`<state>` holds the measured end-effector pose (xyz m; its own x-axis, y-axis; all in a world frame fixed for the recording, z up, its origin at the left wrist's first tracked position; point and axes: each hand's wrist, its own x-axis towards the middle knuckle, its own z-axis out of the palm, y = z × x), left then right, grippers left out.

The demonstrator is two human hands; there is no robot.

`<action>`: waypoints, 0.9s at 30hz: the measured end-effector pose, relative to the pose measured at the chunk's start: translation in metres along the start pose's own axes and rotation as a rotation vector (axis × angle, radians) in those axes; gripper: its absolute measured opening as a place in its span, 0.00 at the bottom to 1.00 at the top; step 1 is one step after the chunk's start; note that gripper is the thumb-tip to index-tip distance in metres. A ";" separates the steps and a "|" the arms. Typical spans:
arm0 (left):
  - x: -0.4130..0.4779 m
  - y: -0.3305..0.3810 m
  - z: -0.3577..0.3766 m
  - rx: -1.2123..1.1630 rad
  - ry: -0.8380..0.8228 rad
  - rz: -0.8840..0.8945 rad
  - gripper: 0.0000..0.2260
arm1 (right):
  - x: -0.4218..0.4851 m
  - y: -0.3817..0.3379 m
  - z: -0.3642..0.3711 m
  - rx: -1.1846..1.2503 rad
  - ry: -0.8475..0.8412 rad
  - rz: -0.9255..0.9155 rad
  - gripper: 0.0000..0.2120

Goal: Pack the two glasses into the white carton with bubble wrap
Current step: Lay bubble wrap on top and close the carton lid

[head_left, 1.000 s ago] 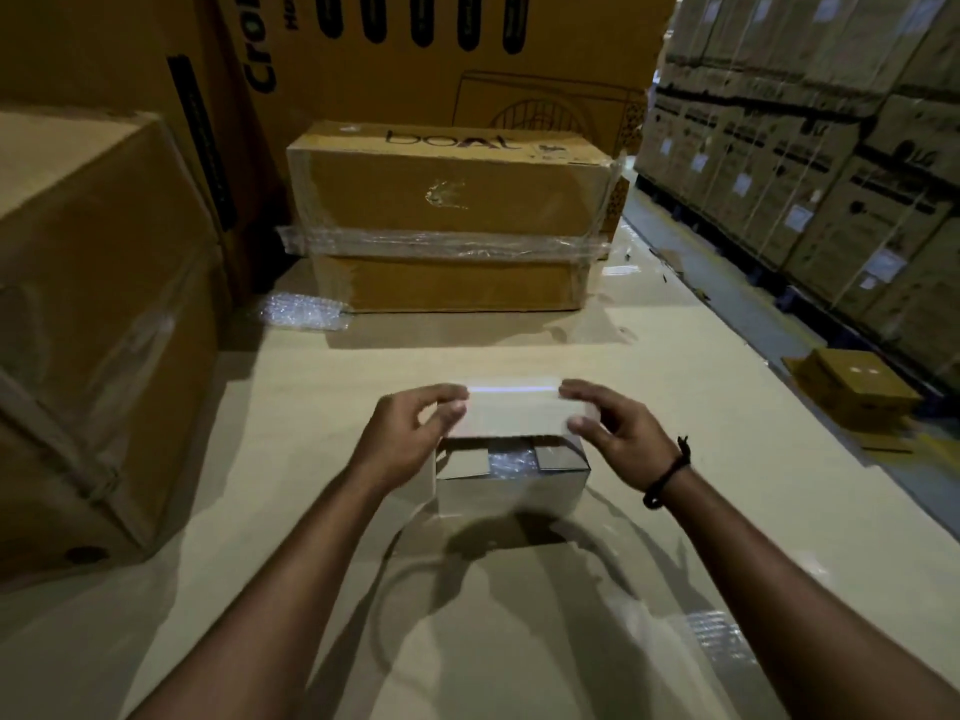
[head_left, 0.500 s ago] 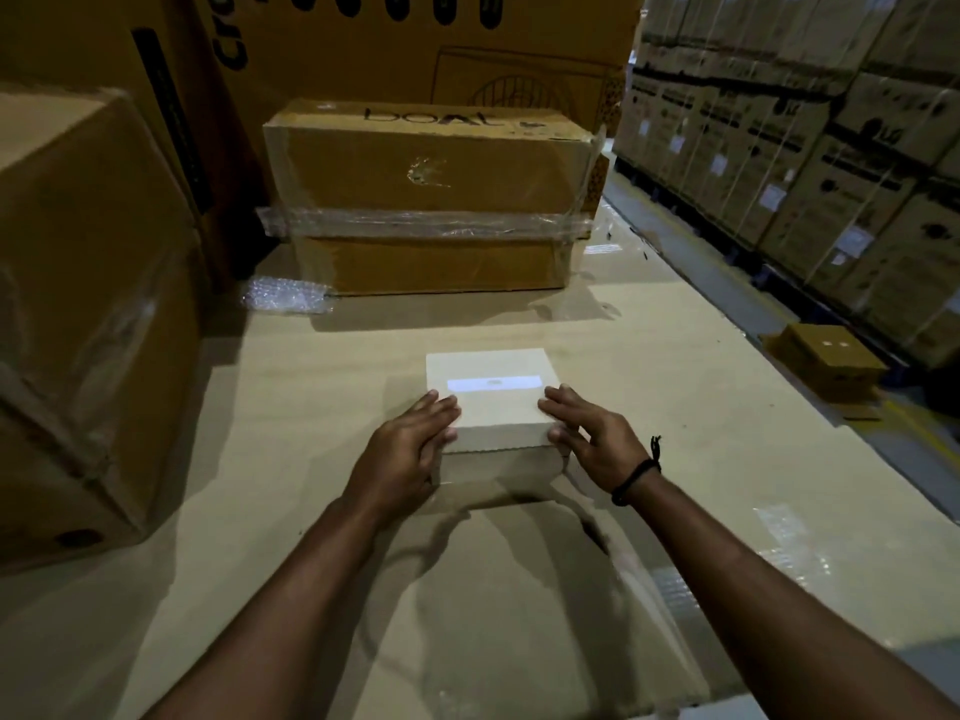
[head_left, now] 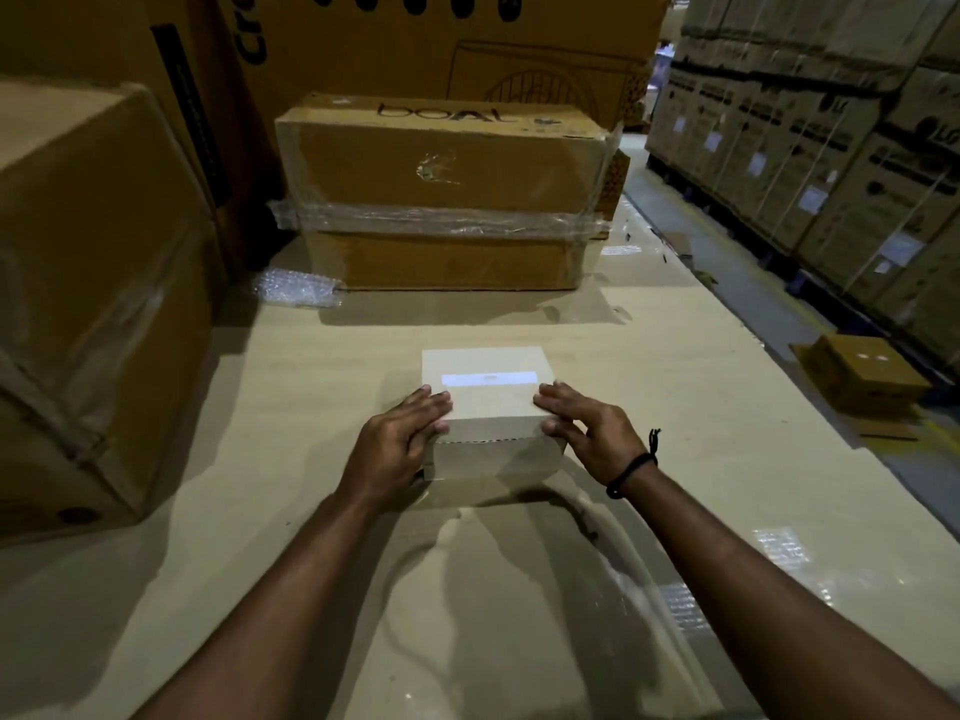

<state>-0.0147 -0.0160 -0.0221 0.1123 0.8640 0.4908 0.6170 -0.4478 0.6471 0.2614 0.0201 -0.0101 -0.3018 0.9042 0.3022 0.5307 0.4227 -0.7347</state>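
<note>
The cardboard-covered surface (head_left: 291,407) carries a taped brown box (head_left: 441,200) at the back. Nearer sits the white carton (head_left: 485,366), lid down. The left hand (head_left: 395,449) and right hand (head_left: 592,433) press straight, uncurled fingers on the lid's near corners. A bubble wrap scrap (head_left: 296,288) lies beside the brown box.

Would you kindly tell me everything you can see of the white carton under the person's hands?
The white carton is a small rectangular box of plain pale card, its lid shut flat, with a seam along the near front where lid meets body. A pale strip label runs across the top. It sits upright on the cardboard surface. The left hand presses its near left corner and the right hand its near right corner, fingers straight. Its contents are hidden.
</note>
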 end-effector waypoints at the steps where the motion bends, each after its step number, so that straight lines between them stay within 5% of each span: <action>1: 0.000 0.001 0.001 -0.003 0.004 -0.011 0.13 | 0.000 0.000 0.000 0.007 0.004 -0.004 0.16; 27: 0.004 -0.001 0.007 0.121 0.053 0.043 0.13 | 0.013 0.010 0.000 -0.050 -0.003 -0.080 0.15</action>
<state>-0.0089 -0.0111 -0.0250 0.1016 0.8296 0.5491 0.7022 -0.4508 0.5511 0.2630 0.0362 -0.0131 -0.3468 0.8675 0.3566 0.5441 0.4958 -0.6768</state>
